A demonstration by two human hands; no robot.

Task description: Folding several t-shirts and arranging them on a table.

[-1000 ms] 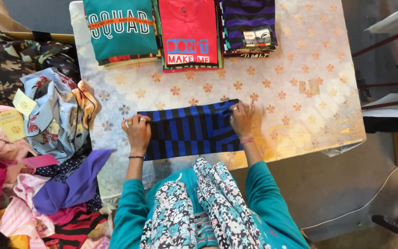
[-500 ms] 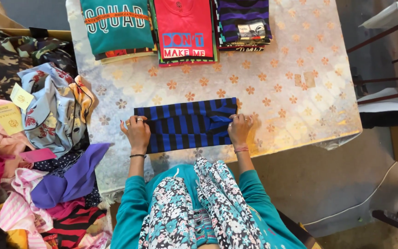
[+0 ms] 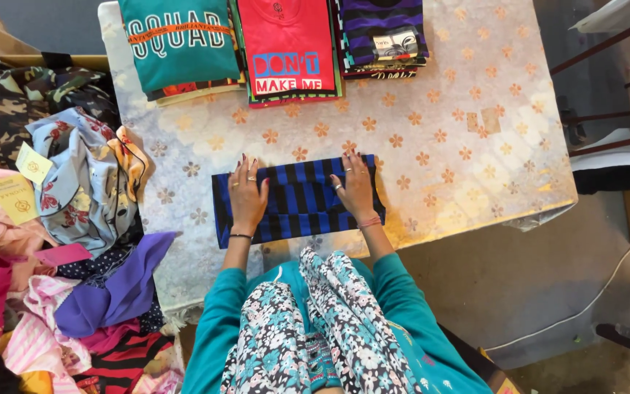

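Note:
A blue and black striped garment (image 3: 297, 201) lies folded into a flat rectangle near the front edge of the table (image 3: 461, 153). My left hand (image 3: 247, 195) rests flat on its left half with the fingers spread. My right hand (image 3: 355, 190) presses flat on its right half. Neither hand grips the cloth. Both wrists wear bracelets and the fingers carry rings.
Three stacks of folded shirts line the table's far edge: teal (image 3: 180, 44), red (image 3: 289, 47) and purple striped (image 3: 383, 33). A heap of unfolded clothes (image 3: 60, 219) with paper tags lies on the left. A chair frame (image 3: 607, 95) stands on the right.
Both hands have slid inward from the garment's outer ends onto its top, and the folded garment now looks narrower and neater.

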